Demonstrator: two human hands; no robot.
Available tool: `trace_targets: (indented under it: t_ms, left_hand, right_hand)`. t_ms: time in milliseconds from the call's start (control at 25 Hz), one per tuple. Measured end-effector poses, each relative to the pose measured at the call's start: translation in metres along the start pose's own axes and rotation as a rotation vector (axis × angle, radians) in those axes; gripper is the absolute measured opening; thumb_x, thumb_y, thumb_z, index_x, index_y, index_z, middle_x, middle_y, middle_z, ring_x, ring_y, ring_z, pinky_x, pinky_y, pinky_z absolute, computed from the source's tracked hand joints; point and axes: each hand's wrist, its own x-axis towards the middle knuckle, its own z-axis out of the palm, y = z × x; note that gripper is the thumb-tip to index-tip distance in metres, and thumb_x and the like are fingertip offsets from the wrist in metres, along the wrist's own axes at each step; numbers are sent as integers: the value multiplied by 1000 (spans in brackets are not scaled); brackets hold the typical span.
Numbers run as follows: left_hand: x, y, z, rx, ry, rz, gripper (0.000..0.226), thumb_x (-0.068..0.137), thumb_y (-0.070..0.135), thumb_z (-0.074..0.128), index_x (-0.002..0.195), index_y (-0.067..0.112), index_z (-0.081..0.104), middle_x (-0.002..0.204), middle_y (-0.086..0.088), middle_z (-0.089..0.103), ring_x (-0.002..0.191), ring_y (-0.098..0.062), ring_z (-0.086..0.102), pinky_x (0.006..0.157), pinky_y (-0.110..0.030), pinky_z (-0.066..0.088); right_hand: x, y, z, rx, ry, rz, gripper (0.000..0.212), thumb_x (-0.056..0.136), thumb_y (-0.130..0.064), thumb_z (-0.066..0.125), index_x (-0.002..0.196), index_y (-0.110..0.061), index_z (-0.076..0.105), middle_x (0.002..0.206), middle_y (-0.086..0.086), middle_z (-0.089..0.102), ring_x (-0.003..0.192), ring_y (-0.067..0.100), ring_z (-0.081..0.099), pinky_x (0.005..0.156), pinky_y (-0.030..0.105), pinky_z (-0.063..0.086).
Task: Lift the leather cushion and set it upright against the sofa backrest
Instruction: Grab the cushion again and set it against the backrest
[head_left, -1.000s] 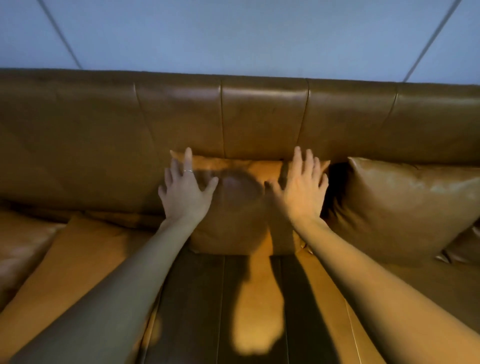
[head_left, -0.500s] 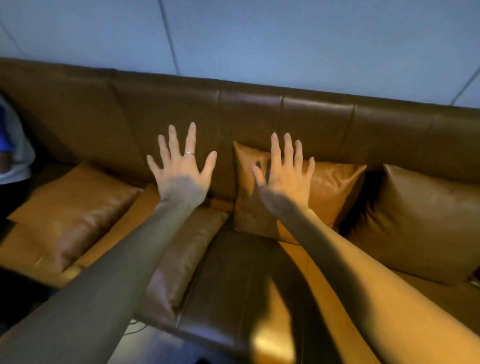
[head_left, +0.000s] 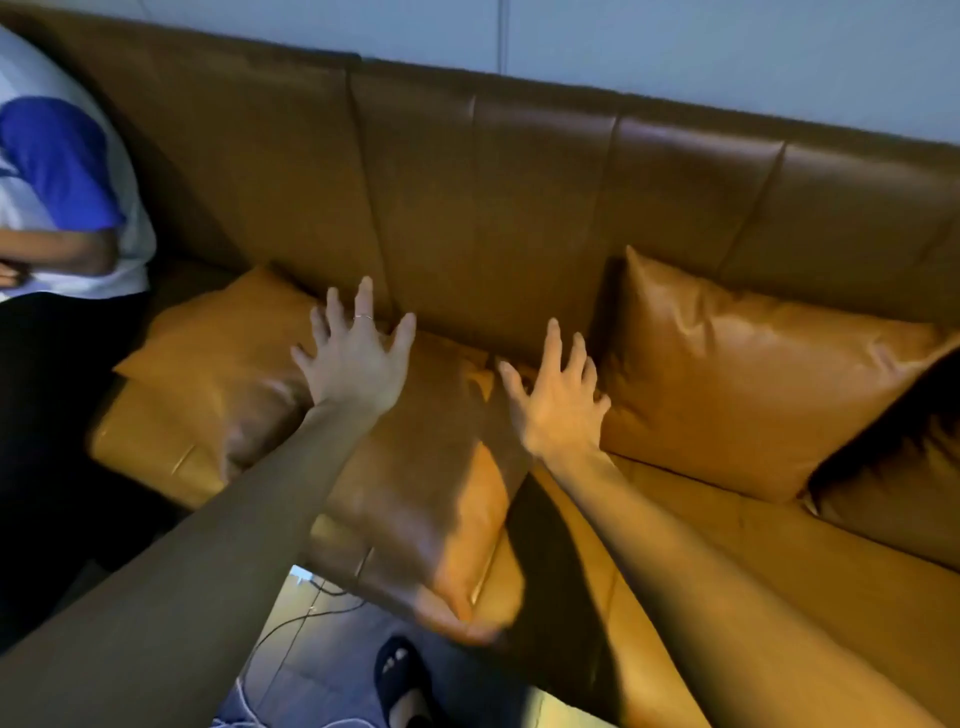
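A tan leather cushion (head_left: 415, 499) lies flat on the sofa seat, its near corner hanging over the front edge. My left hand (head_left: 358, 358) hovers over its far left part with fingers spread, holding nothing. My right hand (head_left: 558, 400) is spread open just past its far right corner, close to the dark brown backrest (head_left: 493, 208). A second leather cushion (head_left: 753, 374) stands upright against the backrest on the right. A third (head_left: 218, 338) lies flat at the left.
A person in a white and blue shirt (head_left: 57, 171) sits at the sofa's left end. Part of another cushion (head_left: 893, 483) shows at the far right. Below the seat edge are a floor cable (head_left: 291, 623) and a dark slipper (head_left: 400, 675).
The view has swung left and down. Both hands have left the upright cushion, now at the right, and moved down over the flat cushion in the middle, still spread open.
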Motion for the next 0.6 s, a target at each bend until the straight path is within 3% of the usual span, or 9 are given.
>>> trace_targets:
  t_ms: [240,400,600]
  left_hand:
    - [76,-74,98,-26,-314,-53,81,92,75,35,159,33,14,169,-10,18,153,-40,12,114,-74,14]
    - [99,-95,155,-34,-515,-112,93,87,82,38,160,35,4,171,-9,8,154,-43,4,116,-72,8]
    - [113,-102,189,-67,-571,-179,100,81,87,41,159,38,2,169,-12,14,150,-48,17,116,-72,13]
  right_hand:
    - [38,1,125,92,-128,342,86,94,-73,30,160,-30,-4,169,12,0,151,40,11,113,65,20]
    - [58,11,175,168,-161,575,88,92,-75,33,160,-32,-3,169,13,1,149,45,14,110,65,23]
    - [71,23,200,330,-155,656,93,88,-77,41,159,-34,-3,168,15,-2,147,50,15,114,58,23]
